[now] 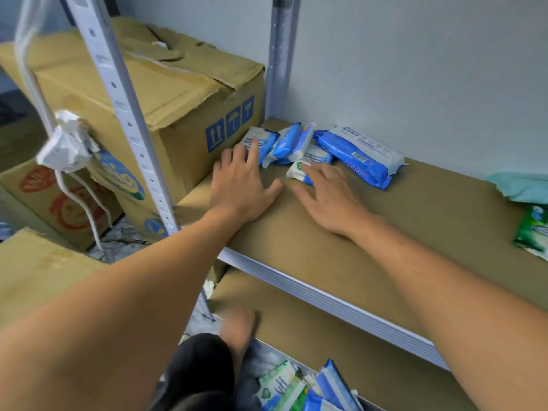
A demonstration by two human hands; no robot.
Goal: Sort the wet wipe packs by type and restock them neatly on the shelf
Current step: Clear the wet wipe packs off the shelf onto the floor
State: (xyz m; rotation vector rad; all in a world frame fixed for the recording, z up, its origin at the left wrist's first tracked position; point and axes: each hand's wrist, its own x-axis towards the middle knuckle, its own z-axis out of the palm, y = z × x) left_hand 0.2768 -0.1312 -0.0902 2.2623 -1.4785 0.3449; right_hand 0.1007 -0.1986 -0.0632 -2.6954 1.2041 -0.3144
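Fingers (254, 151) of the left hand (243, 188) are spread wide and straight, the index tip touching a small blue-white pack (257, 137) at twelve o'clock. The right hand (329, 200), equally splayed, holds nothing; its fingertips touch a white pack (295, 169) at eleven o'clock. Both arms reach forward, palms down over the shelf (385, 232). A large blue pack (358, 155) lies at one o'clock.

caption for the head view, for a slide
Left hand and right hand touch small blue wipe packs in the shelf corner, beside a larger blue pack.
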